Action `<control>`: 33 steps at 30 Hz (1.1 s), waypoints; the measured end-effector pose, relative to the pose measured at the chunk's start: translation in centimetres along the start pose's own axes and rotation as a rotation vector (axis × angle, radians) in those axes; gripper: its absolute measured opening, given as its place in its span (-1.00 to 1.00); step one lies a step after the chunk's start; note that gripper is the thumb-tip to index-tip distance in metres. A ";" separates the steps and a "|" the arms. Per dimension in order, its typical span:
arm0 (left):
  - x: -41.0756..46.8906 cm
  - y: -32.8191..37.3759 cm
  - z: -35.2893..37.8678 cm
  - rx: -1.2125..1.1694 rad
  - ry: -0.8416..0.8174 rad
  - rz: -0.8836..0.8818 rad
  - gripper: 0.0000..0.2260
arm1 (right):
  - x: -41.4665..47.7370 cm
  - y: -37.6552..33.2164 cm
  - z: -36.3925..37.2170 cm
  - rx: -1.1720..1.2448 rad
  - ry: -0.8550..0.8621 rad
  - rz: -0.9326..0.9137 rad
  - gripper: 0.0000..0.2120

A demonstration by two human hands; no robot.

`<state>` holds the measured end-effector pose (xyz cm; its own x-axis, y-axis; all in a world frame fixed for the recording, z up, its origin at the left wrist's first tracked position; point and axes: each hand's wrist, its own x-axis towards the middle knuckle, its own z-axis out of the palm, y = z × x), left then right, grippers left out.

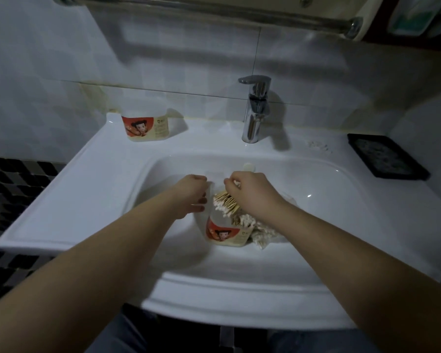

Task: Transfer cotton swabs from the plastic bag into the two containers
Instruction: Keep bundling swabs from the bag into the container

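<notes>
A clear container with a red cartoon label sits in the sink basin, tilted toward me. My left hand grips its upper left rim. My right hand is shut on a bundle of cotton swabs at the container's mouth. More swabs lie in the plastic bag to the right of the container, partly hidden under my right forearm. A second container with the same label stands upright on the sink's back left ledge.
The white sink fills the middle of the view. A chrome tap rises at the back centre. A black tray lies on the right ledge. A metal rail runs along the tiled wall above.
</notes>
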<state>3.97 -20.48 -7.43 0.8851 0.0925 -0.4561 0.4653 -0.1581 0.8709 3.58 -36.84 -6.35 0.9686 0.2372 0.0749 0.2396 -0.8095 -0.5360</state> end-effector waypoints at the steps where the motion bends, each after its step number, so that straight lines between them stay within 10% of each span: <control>1: 0.4 -0.3 0.0 -0.027 -0.021 -0.007 -0.80 | -0.1 0.1 0.3 0.002 0.011 0.015 -0.68; 21: 2.5 -1.3 0.2 -0.085 -0.094 0.067 -0.82 | -0.4 -0.2 2.2 -0.231 -0.096 0.125 -0.64; 33: 2.8 -1.3 0.0 -0.116 -0.155 0.056 -0.82 | -1.1 0.2 -0.7 0.055 -0.223 0.186 -0.71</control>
<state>5.86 -20.00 -9.83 0.9043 -0.0674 -0.4216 0.4195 -0.0431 0.9067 2.64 -37.66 -5.95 0.9556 0.2047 -0.2120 0.0498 -0.8212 -0.5685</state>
